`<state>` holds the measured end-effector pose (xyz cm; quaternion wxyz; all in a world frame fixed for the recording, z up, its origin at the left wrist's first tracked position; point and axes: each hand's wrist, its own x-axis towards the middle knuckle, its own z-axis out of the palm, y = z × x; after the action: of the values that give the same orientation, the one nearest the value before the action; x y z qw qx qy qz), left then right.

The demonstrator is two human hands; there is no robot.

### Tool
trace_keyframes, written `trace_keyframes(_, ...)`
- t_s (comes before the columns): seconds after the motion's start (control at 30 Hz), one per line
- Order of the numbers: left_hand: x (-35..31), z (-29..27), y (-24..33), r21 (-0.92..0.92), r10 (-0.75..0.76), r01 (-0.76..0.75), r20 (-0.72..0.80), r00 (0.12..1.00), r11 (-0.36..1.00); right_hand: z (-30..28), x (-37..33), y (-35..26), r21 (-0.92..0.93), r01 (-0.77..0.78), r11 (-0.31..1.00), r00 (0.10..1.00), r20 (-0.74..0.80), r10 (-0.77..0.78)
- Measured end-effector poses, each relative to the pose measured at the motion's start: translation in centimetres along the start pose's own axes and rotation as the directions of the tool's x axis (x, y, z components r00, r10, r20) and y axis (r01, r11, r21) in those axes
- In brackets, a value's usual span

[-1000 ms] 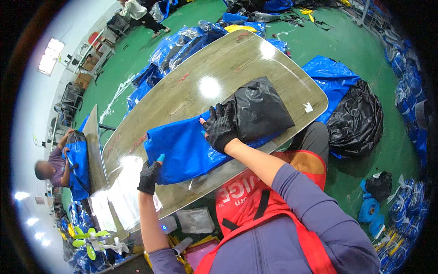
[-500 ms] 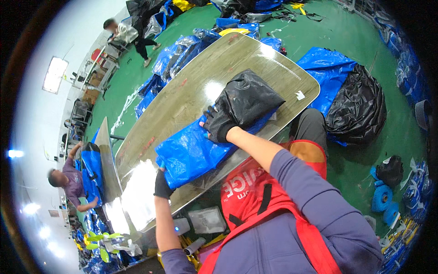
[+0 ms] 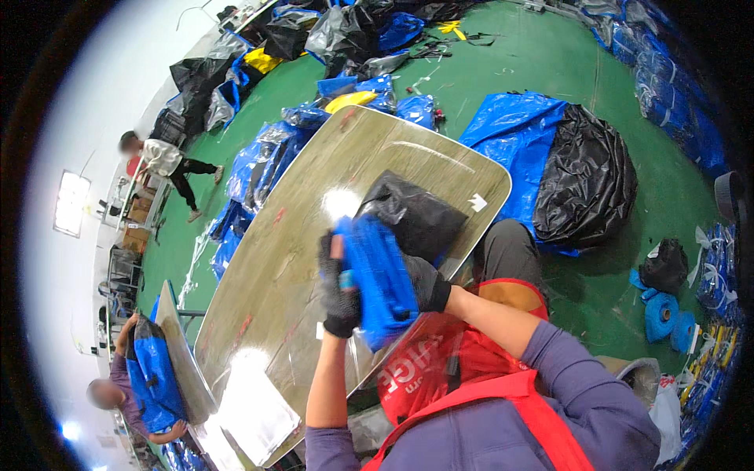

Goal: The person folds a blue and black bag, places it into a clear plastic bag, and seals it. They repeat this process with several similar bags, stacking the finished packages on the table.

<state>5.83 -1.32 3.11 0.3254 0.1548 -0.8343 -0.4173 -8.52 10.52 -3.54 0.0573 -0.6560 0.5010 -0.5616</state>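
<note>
A blue and black woven-plastic bag lies on the glossy table, its black end (image 3: 412,216) flat and its blue part (image 3: 379,275) folded up into a thick, raised bundle. Along the bundle's left side is my left hand (image 3: 340,294), in a black fingerless glove, its fingers pressed to the blue material and slightly blurred. On the right side my right hand (image 3: 426,284), gloved too, grips the bundle; its fingertips are partly hidden by the fold. The blue part is held between both hands, just above the table's near edge.
The wood-patterned table (image 3: 290,235) has a bright glare patch at lower left. A large blue and black bag (image 3: 585,180) lies on the green floor at right. Wrapped blue bundles (image 3: 255,169) line the far side. One person handles a blue bag (image 3: 153,377) at left; another walks behind.
The blue part, spread flat before, is now folded toward the black end. My left hand has moved up and right with it; my right hand has shifted from its top to its right side.
</note>
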Motion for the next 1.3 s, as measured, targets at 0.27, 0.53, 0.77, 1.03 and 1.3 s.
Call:
trace_keyframes(0.27, -12.2, 2.9, 3.2, -0.282, -0.477, 0.414, -0.206, 0.855, 0.865, -1.9, 4.8, -1.7, -0.338, -0.403, 0.851, 0.841, 0.231, 0.49)
trace_keyframes(0.53, -16.7, 3.8, 2.7, -0.379, -0.508, 0.358, -0.755, 0.414, 0.854, -1.8, 4.3, 2.3, -0.456, 0.239, 0.858, 0.91, 0.413, -0.034)
trace_keyframes(0.77, 0.0, 6.9, 5.0, -0.235, -0.437, 0.383, -0.261, 0.861, 0.894, -1.7, 3.6, 3.2, -0.086, -0.092, 0.992, 0.983, 0.15, 0.104)
trace_keyframes(1.03, 6.1, 11.0, 3.5, 0.707, -0.179, -0.138, 0.354, 0.918, 0.693, 1.1, -1.5, 7.6, -0.248, -0.102, 0.963, 0.924, 0.335, 0.184)
trace_keyframes(1.3, 7.0, 7.3, 0.1, 0.615, -0.058, -0.264, 0.453, 0.89, 0.743, -5.8, 0.0, -1.2, -0.513, 0.067, 0.856, 0.79, 0.552, 0.269)
